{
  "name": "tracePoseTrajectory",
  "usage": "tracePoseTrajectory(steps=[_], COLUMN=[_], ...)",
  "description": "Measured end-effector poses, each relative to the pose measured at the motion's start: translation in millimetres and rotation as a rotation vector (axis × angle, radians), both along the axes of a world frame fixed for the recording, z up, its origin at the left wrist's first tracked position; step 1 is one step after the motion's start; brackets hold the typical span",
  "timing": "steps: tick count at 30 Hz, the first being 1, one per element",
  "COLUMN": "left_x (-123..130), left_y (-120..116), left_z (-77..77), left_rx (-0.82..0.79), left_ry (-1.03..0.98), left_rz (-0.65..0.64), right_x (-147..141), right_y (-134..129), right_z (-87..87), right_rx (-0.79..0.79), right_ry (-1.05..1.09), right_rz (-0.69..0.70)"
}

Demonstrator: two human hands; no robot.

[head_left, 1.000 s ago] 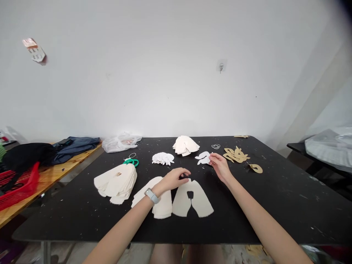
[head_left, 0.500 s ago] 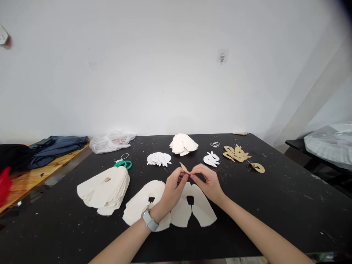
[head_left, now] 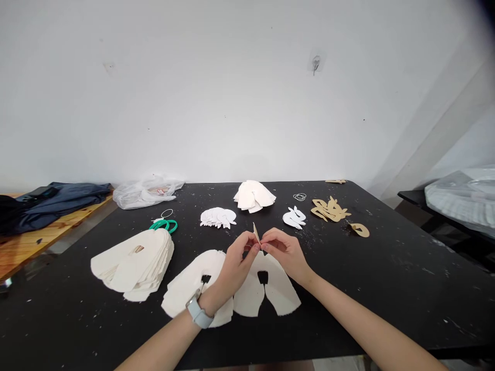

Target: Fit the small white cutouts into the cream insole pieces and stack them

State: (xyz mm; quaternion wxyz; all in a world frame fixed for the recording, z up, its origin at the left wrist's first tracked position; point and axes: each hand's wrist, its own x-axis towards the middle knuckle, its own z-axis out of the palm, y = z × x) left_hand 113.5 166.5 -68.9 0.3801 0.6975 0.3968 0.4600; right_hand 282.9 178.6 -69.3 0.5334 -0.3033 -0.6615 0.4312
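My left hand [head_left: 240, 257] and my right hand [head_left: 284, 255] meet near the middle, both pinching a small tan piece [head_left: 256, 233] that stands up between the fingertips. A pale watch is on my left wrist. Below my hands lies a cream cut-out [head_left: 282, 291] with a dark central opening and a slit toward me. Beside it, partly under my left forearm, is a pile of similar cream pieces [head_left: 180, 288]. A thicker stack of cream pieces [head_left: 150, 263] rests farther left.
Green-handled scissors [head_left: 170, 225], a plastic bag [head_left: 143, 193], white cut-outs [head_left: 218, 217], a white pile [head_left: 254, 196], curved white pieces [head_left: 294, 218], thin rings [head_left: 299, 197] and tan cut-outs [head_left: 330, 210] lie on the black table [head_left: 386, 288].
The view has shifted slightly, so the table items appear lower left or higher. The tan piece is now more upright between my fingertips; both hands keep their pinch.
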Motion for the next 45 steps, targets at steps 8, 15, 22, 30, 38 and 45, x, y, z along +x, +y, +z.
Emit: tracePoseTrajectory(steps=[8, 15, 22, 30, 38, 45], left_x=[-0.6, -0.9, -1.6, -5.5, -8.1, -10.9], left_y=[-0.1, -4.5, -5.1, 3.9, 10.5, 14.8], left_z=[1.0, 7.0, 7.8, 3.9, 1.2, 1.8], left_rx=[-0.014, 0.010, 0.080, 0.074, 0.077, 0.109], left_ry=[-0.001, 0.049, 0.148, 0.150, 0.131, 0.150], left_rz=[0.009, -0.024, 0.039, 0.040, 0.058, 0.081], right_x=[-0.4, 0.6, 2.9, 8.4, 20.0, 31.7], right_y=[-1.4, -5.5, -2.1, 3.4, 19.8, 25.3], right_z=[2.7, 7.1, 6.5, 9.0, 4.3, 13.2], right_rx=[0.055, 0.097, 0.027, 0.018, -0.089, -0.175], right_ry=[-0.154, -0.291, -0.257, -0.278, -0.177, -0.159], right_rz=[-0.025, -0.009, 0.040, -0.061, -0.150, -0.220])
